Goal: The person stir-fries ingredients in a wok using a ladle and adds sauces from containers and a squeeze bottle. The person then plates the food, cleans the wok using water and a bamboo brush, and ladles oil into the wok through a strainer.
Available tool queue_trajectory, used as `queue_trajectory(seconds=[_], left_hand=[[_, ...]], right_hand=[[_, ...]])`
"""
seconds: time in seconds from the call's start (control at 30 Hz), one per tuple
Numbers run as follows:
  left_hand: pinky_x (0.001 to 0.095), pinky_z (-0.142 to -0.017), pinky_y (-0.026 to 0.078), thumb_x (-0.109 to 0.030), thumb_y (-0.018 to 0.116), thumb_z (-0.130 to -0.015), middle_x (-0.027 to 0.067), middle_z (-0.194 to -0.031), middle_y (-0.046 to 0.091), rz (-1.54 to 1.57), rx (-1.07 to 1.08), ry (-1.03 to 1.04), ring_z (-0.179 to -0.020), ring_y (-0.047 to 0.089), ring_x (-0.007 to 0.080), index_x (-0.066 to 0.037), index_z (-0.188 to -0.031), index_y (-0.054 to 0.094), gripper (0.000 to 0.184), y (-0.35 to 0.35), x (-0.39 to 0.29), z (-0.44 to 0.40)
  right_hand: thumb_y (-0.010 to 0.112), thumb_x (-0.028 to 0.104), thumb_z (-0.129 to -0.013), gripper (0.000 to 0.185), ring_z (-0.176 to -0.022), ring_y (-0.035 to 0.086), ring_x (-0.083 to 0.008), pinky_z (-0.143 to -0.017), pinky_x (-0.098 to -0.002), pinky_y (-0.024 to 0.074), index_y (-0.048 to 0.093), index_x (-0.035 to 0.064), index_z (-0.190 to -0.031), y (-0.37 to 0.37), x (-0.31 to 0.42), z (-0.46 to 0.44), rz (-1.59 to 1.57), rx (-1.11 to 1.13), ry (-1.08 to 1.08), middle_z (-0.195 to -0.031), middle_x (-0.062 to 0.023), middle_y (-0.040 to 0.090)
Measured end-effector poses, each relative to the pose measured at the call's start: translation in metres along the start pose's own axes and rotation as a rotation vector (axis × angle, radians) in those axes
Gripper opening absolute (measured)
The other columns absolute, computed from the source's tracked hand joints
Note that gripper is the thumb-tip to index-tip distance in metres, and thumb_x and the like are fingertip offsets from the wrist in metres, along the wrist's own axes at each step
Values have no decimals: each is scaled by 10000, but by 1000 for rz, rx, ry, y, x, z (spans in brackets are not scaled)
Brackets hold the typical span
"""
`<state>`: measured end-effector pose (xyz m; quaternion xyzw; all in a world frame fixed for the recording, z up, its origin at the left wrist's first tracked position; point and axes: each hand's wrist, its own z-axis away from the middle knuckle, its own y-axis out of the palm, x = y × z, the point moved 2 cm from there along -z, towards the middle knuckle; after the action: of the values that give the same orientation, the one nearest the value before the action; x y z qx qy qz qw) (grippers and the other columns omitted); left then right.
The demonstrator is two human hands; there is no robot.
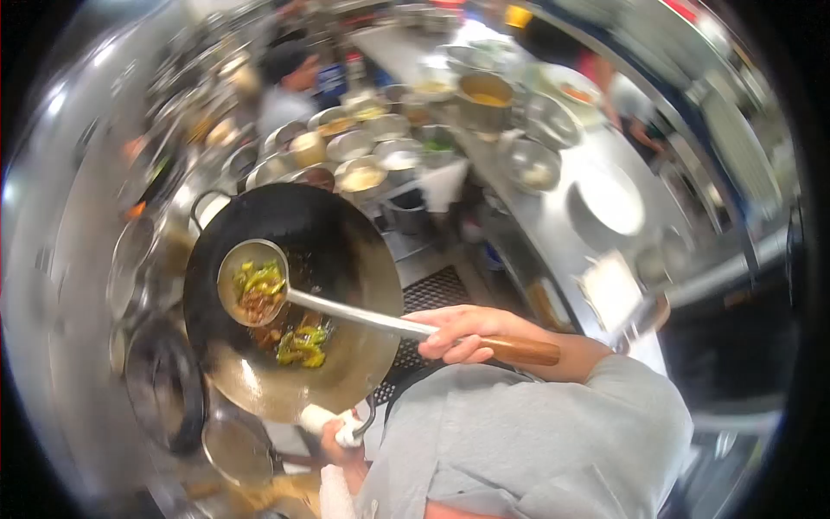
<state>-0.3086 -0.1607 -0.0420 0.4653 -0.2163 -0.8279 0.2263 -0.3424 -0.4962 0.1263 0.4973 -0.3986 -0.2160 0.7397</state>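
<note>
My right hand [467, 333] is closed around the wooden-ended handle of a long metal ladle [354, 313]. The ladle's bowl holds green vegetable pieces and brown bits [259, 284] above the inside of a large wok [354, 233]. More of the green pieces [303, 346] lie in dark, shiny liquid at the bottom of the wok, which is tilted. At the wok's near rim, my left hand [333, 443] grips a folded white cloth [347, 428] against the loop handle [370, 415]. Part of the left hand is hidden by the cloth.
Metal bowls of ingredients [363, 177] crowd the area beyond the wok. A steel counter [562, 233] on the right bears a pot [484, 99] and a white plate [610, 199]. A dark round pan [164, 385] sits at left. Another person [290, 86] stands at the back.
</note>
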Motion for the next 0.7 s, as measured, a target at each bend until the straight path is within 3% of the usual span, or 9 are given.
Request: queue_trajectory(seconds=[0.17, 0.23, 0.33, 0.4, 0.53, 0.7], left_hand=[[325, -605, 544, -165, 544, -699, 221, -750, 622, -214, 98, -94, -623, 621, 271, 45, -808, 563, 238, 49, 49, 27], [331, -604, 544, -156, 545, -698, 204, -719, 620, -114, 155, -297, -613, 620, 279, 42, -785, 559, 217, 69, 78, 40], [379, -590, 540, -131, 536, -712, 206, -705, 596, -62, 143, -326, -637, 614, 313, -10, -693, 508, 125, 103, 115, 64], [354, -568, 538, -130, 537, -705, 214, -744, 602, -130, 218, -380, -629, 614, 296, 26, -817, 534, 193, 104, 137, 67], [329, -553, 538, -128, 539, -693, 220, -778, 608, -185, 250, -454, -623, 614, 276, 60, -942, 528, 313, 120, 155, 86], [332, -554, 539, -128, 533, -693, 197, -755, 611, -208, 228, -377, -626, 613, 269, 42, -901, 552, 270, 123, 155, 97]], right_hand=[[467, 34, -937, 605, -406, 354, 21, -291, -130, 333, 181, 73, -1469, -21, -32, 128, -84, -62, -198, -774, -16, 402], [455, 24, -930, 580, -398, 352, 20, -275, -133, 318, 201, 57, -1450, -27, -46, 183, -99, -131, -343, -776, -30, 402], [445, 68, -957, 541, -411, 309, 28, -291, -134, 285, 237, 103, -1454, -20, -62, 252, -89, -215, -523, -758, 7, 372], [436, 26, -944, 559, -407, 310, 19, -276, -140, 271, 241, 108, -1461, -26, -71, 294, -241, -220, -677, -782, -16, 383], [460, 20, -924, 588, -400, 315, 10, -263, -150, 261, 238, 104, -1462, -34, -75, 363, -126, -360, -909, -766, -20, 372], [519, 18, -871, 647, -427, 341, -16, -309, -194, 319, 242, 64, -1455, -56, -69, 401, 220, -911, -968, -733, 1, 416]])
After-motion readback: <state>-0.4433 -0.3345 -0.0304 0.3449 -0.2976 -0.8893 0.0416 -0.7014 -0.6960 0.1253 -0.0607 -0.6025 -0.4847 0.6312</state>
